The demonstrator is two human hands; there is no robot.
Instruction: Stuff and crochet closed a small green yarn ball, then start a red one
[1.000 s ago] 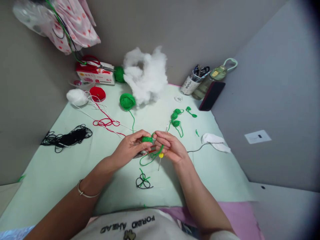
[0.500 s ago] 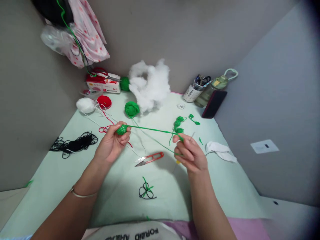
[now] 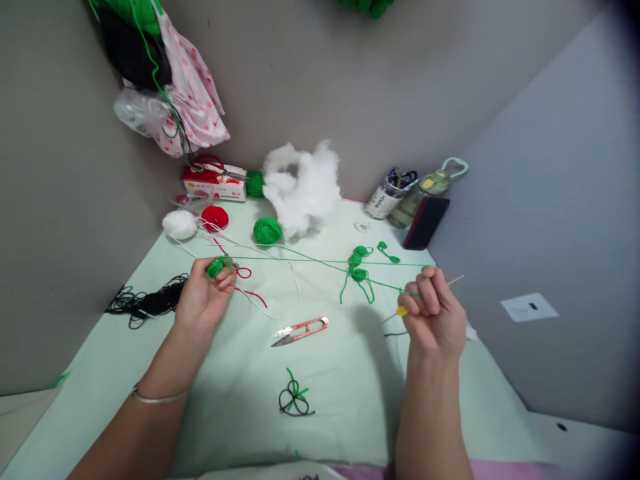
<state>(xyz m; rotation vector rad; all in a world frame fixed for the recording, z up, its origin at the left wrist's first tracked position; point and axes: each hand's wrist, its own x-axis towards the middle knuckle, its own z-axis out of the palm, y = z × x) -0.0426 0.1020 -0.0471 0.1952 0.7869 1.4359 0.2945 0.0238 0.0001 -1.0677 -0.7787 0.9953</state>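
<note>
My left hand [image 3: 203,293] is closed around a small green crocheted piece [image 3: 218,267], which shows above the fingers. From it a green yarn [image 3: 305,259] runs taut across the table to my right hand [image 3: 434,312], whose fingers are curled shut on it. A crochet hook with a yellow grip [image 3: 401,311] passes through the right fist, its thin ends sticking out both sides. A second green strand leads from that hand back to the green yarn ball [image 3: 267,232]. Small crocheted green pieces [image 3: 358,261] lie beneath the stretched yarn.
Orange-handled thread snips [image 3: 301,331] lie mid-table, with a black and green yarn loop [image 3: 296,399] nearer me. Black yarn [image 3: 155,300] lies at left. White stuffing [image 3: 305,190], a pen cup [image 3: 384,199], a water bottle [image 3: 425,197] and a phone [image 3: 426,223] line the back.
My hands have moved apart, the right one outward to the right and the left a little to the left. The yarn between them is drawn out longer. The view has tilted up slightly.
</note>
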